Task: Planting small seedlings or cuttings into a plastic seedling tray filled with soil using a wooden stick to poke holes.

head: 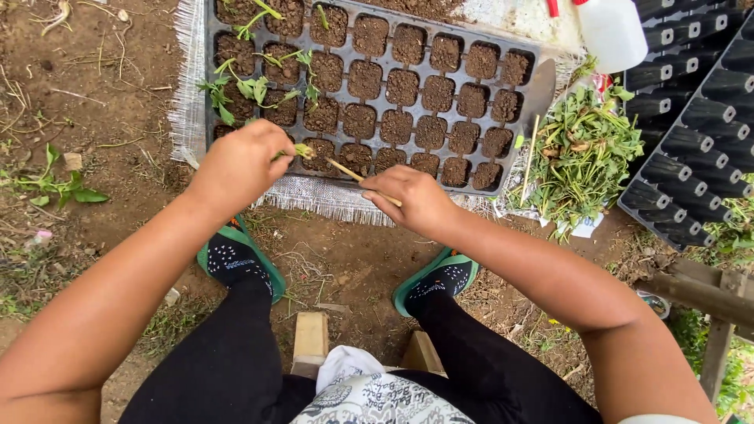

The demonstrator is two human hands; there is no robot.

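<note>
A black seedling tray (538, 86) filled with soil lies on a white woven sack (188, 94) on the ground. Its left cells hold small green seedlings (251, 86). My left hand (239, 161) pinches a green cutting (302, 151) over the tray's near row. My right hand (416, 200) grips a thin wooden stick (349, 171), its tip pointing at the same cell next to the cutting.
A pile of green cuttings (585, 153) lies right of the tray, with a second stick (531, 157) beside it. Empty black trays (699, 126) are stacked at far right. A white spray bottle (613, 31) stands behind. My feet in green sandals (236, 263) rest on bare dirt.
</note>
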